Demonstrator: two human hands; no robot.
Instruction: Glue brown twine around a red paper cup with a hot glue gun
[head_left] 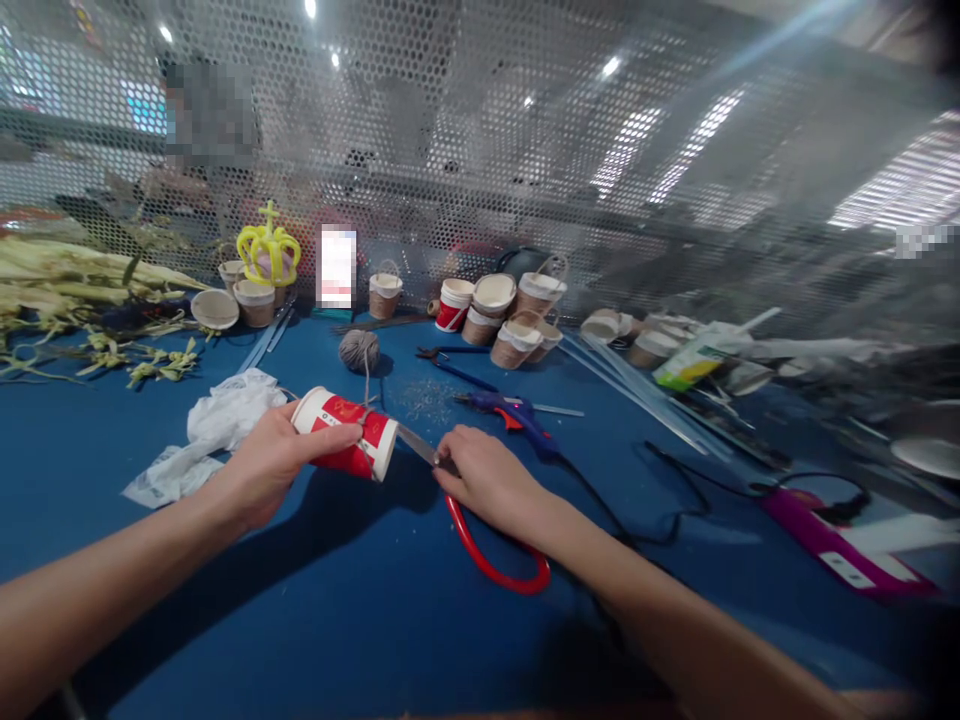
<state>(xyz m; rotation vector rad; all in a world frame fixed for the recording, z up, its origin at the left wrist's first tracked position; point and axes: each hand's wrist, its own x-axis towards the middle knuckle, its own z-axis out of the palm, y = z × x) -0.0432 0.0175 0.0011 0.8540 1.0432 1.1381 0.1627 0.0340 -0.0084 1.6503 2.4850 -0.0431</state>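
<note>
A red and white paper cup [345, 461] lies on its side in my left hand [274, 450], the thumb pressed along its wall. Grey yarn crosses the cup near its wide end and runs back to a grey yarn ball [360, 351]. My right hand [484, 475] is closed around the pivot area of red-handled scissors [495, 572]. Their blades point left, with the tips close to the cup's end; whether they touch it I cannot tell. The red handle loops hang below my right palm.
Behind my right hand lies a blue glue gun [517, 415] with its cord, and blue-handled pliers [457, 362]. Crumpled white plastic [236, 405] is at left. Several wrapped cups [517, 340] line the mesh wall. A purple power strip [832, 550] sits at right.
</note>
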